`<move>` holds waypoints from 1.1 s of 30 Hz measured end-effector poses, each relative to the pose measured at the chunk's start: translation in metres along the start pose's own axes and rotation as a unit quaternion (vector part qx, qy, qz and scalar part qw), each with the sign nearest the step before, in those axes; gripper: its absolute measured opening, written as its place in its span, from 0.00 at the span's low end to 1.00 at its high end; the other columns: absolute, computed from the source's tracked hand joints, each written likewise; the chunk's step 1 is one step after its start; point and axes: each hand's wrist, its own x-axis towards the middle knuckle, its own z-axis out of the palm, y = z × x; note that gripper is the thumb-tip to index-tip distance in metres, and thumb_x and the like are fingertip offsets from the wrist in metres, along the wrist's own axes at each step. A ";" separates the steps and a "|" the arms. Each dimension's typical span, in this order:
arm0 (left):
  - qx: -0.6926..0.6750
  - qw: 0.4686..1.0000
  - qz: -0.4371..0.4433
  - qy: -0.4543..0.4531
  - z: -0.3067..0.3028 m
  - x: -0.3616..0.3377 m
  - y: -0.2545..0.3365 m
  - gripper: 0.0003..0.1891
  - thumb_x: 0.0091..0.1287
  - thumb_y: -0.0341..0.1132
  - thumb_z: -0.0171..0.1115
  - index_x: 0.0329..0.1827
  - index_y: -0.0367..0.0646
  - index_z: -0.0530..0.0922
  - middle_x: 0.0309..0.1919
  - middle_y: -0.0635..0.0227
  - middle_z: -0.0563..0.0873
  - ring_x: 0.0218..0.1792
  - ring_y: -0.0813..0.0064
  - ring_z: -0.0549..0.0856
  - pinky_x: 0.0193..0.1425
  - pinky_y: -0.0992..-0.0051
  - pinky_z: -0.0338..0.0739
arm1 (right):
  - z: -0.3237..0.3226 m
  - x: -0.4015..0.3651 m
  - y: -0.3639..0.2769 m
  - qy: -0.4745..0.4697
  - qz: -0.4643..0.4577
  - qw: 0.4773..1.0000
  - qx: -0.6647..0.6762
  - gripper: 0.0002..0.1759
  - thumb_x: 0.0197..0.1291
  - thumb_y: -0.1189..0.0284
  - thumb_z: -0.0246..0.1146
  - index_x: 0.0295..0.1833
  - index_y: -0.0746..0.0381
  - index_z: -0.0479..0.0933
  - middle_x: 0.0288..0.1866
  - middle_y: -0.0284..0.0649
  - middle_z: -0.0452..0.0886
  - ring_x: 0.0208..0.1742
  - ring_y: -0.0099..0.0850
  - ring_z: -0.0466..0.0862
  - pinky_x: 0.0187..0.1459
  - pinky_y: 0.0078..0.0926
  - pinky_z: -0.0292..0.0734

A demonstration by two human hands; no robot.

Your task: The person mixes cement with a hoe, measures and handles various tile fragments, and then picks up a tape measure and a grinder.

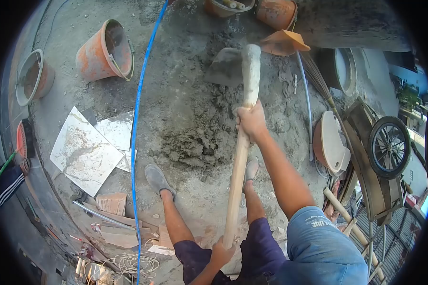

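While the right hand (252, 121) closed firmly round the upper part of the wooden shaft, the left hand (222, 251) was wrapped about its lower end, close to the thighs. Between them they held one long-handled hoe (239, 164), its shaft slanting up and away from the body. The broad grey blade (226, 67) lay beyond the damp grey heap (195, 142), which sat on the ground in front of the feet; whether it touched the floor could not be told.

That wide spacing of the hands looked sound: the upper one seemed best placed to guide the blade, the lower one to steer and steady the butt. Working well from there probably called for a low, controlled pull, with the edge kept flat to the floor. The left shoe (160, 182) and right shoe (252, 168) stood apart, near the heap, so any stroke needed to stop short of the toes. Care was also due on the left, where a blue hose (134, 137) ran beside the heap.
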 end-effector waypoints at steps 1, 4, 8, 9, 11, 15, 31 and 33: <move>0.011 0.999 -0.041 -0.027 -0.004 0.059 0.007 0.17 0.54 0.33 0.66 0.45 0.34 0.78 0.32 0.43 0.85 0.39 0.45 0.87 0.42 0.57 0.81 | -0.009 0.041 -0.015 0.013 -0.033 0.999 0.029 0.18 0.57 0.77 0.60 0.50 0.67 0.62 0.30 0.42 0.76 0.20 0.27 0.78 0.20 0.28 0.79; 0.042 0.994 0.098 0.007 -0.013 0.220 0.034 0.18 0.53 0.30 0.65 0.47 0.33 0.77 0.28 0.52 0.84 0.29 0.63 0.86 0.35 0.65 0.79 | -0.014 0.160 -0.050 0.082 -0.116 0.989 0.049 0.20 0.54 0.77 0.62 0.50 0.69 0.63 0.27 0.44 0.77 0.19 0.32 0.79 0.19 0.32 0.77; 0.010 1.000 0.010 -0.018 -0.002 0.242 0.055 0.17 0.54 0.30 0.64 0.46 0.33 0.76 0.28 0.52 0.83 0.29 0.60 0.85 0.35 0.66 0.79 | 0.004 0.252 -0.013 0.089 -0.050 0.994 -0.040 0.24 0.52 0.74 0.64 0.54 0.73 0.68 0.34 0.51 0.83 0.30 0.42 0.86 0.32 0.39 0.83; -0.017 0.999 -0.046 -0.020 0.003 0.221 0.064 0.16 0.55 0.31 0.64 0.45 0.34 0.77 0.31 0.47 0.85 0.34 0.52 0.87 0.40 0.63 0.79 | 0.006 0.253 0.003 0.092 -0.023 0.990 -0.107 0.27 0.52 0.72 0.65 0.56 0.73 0.69 0.37 0.54 0.84 0.35 0.46 0.88 0.38 0.40 0.85; -0.028 0.997 -0.067 -0.025 0.014 0.187 0.076 0.15 0.55 0.31 0.64 0.45 0.34 0.77 0.30 0.49 0.84 0.33 0.53 0.86 0.40 0.63 0.79 | 0.003 0.233 0.003 0.049 0.009 0.990 -0.133 0.29 0.51 0.72 0.65 0.57 0.74 0.69 0.40 0.56 0.84 0.39 0.47 0.88 0.42 0.40 0.84; -0.029 0.993 -0.108 -0.023 0.012 0.111 0.084 0.16 0.55 0.32 0.65 0.44 0.32 0.75 0.25 0.53 0.83 0.26 0.60 0.85 0.33 0.65 0.79 | 0.012 0.168 0.001 -0.008 0.043 0.998 -0.055 0.25 0.53 0.75 0.62 0.55 0.75 0.67 0.40 0.57 0.83 0.32 0.43 0.88 0.32 0.38 0.85; 0.102 0.994 0.006 -0.040 0.033 0.138 0.022 0.15 0.55 0.31 0.65 0.44 0.34 0.78 0.27 0.56 0.86 0.31 0.62 0.88 0.36 0.65 0.79 | -0.096 0.112 0.015 0.117 -0.056 0.990 0.059 0.17 0.54 0.77 0.60 0.49 0.65 0.64 0.29 0.41 0.76 0.21 0.27 0.78 0.21 0.27 0.77; 0.062 0.996 -0.007 -0.060 0.032 0.203 0.046 0.14 0.54 0.31 0.64 0.43 0.34 0.77 0.26 0.53 0.83 0.30 0.58 0.87 0.35 0.65 0.79 | -0.092 0.195 0.023 0.147 -0.048 0.988 0.007 0.20 0.54 0.74 0.62 0.51 0.69 0.67 0.31 0.45 0.79 0.24 0.32 0.82 0.24 0.31 0.80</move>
